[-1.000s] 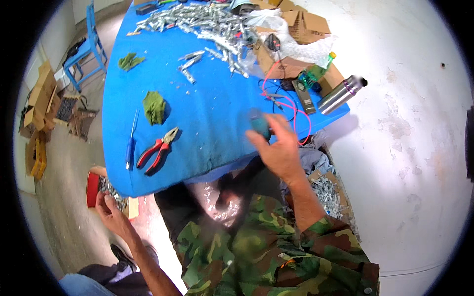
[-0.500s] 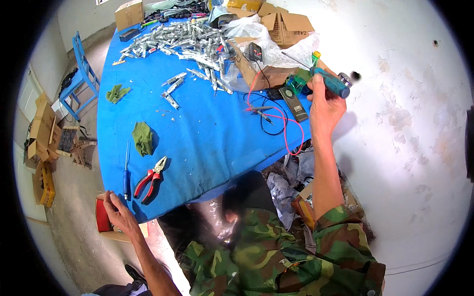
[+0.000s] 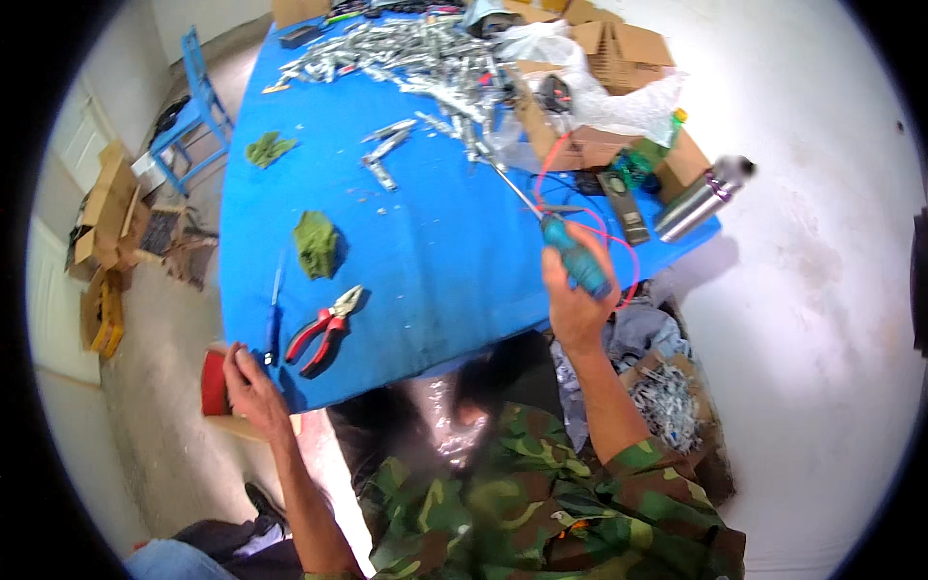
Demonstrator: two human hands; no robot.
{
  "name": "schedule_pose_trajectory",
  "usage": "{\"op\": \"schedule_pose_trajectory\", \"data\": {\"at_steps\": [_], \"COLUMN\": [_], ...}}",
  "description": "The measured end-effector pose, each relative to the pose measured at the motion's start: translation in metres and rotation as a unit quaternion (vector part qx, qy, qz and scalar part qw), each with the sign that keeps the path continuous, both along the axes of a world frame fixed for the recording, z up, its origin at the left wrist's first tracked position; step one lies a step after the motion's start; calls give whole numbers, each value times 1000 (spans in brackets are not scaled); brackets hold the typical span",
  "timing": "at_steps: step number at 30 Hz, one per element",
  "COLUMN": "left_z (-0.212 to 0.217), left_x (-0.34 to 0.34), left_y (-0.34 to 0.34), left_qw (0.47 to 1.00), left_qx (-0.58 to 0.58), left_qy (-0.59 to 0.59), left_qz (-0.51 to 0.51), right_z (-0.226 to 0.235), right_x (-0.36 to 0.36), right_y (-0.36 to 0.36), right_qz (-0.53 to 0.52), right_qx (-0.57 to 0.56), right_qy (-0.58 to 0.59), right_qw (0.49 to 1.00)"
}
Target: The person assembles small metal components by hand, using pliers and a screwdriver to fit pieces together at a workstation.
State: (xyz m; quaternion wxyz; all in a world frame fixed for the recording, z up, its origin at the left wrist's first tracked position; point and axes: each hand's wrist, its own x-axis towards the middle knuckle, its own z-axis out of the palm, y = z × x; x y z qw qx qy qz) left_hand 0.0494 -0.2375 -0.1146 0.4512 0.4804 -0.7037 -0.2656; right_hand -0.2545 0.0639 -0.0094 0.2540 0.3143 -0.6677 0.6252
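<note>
My right hand (image 3: 583, 295) is closed around the teal handle of a screwdriver (image 3: 575, 253), above the right part of the blue-covered table (image 3: 435, 261). Its thin metal shaft slants up and left toward the silvery metal pieces (image 3: 406, 63) heaped at the far side. My left hand (image 3: 254, 390) is at the table's near left corner with fingers stretched out and apart, and I see nothing in it. Beside it lie a slim blue screwdriver (image 3: 272, 324) and red-and-black pliers (image 3: 326, 332). Under that hand, partly hidden, is a box with a red inside (image 3: 215, 385).
Two green cloths (image 3: 315, 246) (image 3: 269, 149) lie on the left half. A steel flask (image 3: 698, 203), a dark flat device (image 3: 623, 207), red and black leads and an open cardboard box (image 3: 590, 147) crowd the right edge. A blue chair (image 3: 196, 116) stands left.
My right hand has come left and nearer with the teal screwdriver, whose shaft points up-left over the table. The steel flask is now uncovered. My left hand stays at the corner; the view has shifted.
</note>
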Motion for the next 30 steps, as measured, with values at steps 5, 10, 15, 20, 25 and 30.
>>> {"op": "schedule_pose_trajectory", "data": {"at_steps": [5, 10, 15, 20, 25, 30], "left_z": [6, -3, -2, -1, 6, 6], "left_x": [-10, -3, -3, -3, -3, -4], "left_y": [5, 4, 4, 4, 7, 8], "left_qw": [1000, 1000, 999, 999, 997, 996], "left_qx": [1, -8, -6, -37, -62, -78], "left_qy": [24, 15, 6, 7, 4, 18], "left_qz": [1, 13, 31, 28, 35, 31], "right_z": [-62, -73, -83, -82, -84, -91], "right_x": [10, 2, 2, 7, 4, -6], "right_y": [-6, 4, 1, -4, -6, -1], "right_qz": [18, 8, 25, 41, 78, 94], "right_qx": [185, 336, 334, 326, 341, 380], "right_qy": [83, 75, 39, 39, 21, 15], "right_qw": [979, 939, 942, 944, 937, 920]}}
